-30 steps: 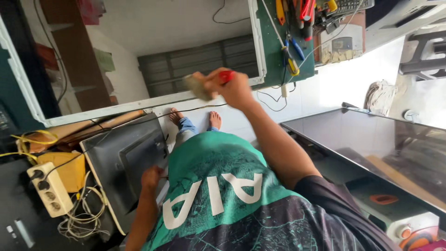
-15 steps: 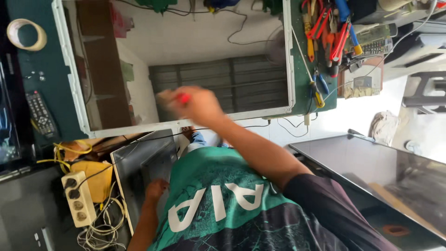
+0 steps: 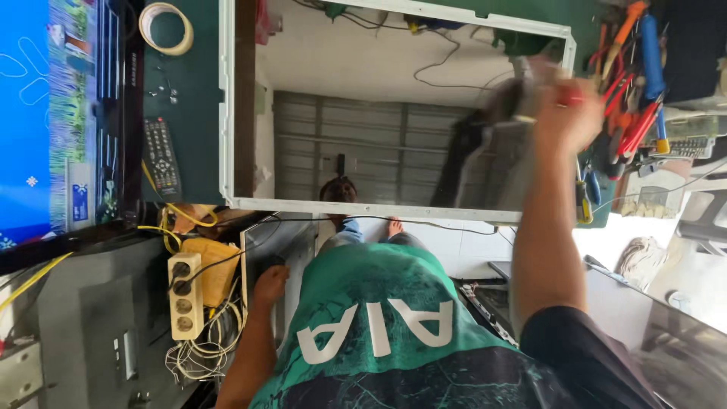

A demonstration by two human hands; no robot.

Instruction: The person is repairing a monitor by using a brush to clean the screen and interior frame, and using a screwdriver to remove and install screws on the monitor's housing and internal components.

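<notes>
up top, right hand (image 3: 566,113) on the mirrored panel (image 3: 394,113)
arm stretched out, grip closed around a blurred red-tipped cloth (image 3: 530,95); left hand (image 3: 269,284) rests low.

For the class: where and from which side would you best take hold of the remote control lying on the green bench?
Grip the remote across its long narrow edges, near the middle, coming straight from above. It lies flat, buttons up, with bare green bench on both long sides; a yellow cable crowds its lower end.

Your right hand (image 3: 566,113) has open room across the panel (image 3: 363,129); the tools (image 3: 632,98) crowd its right edge, and tape (image 3: 166,28) and remote (image 3: 160,155) flank the left.
</notes>
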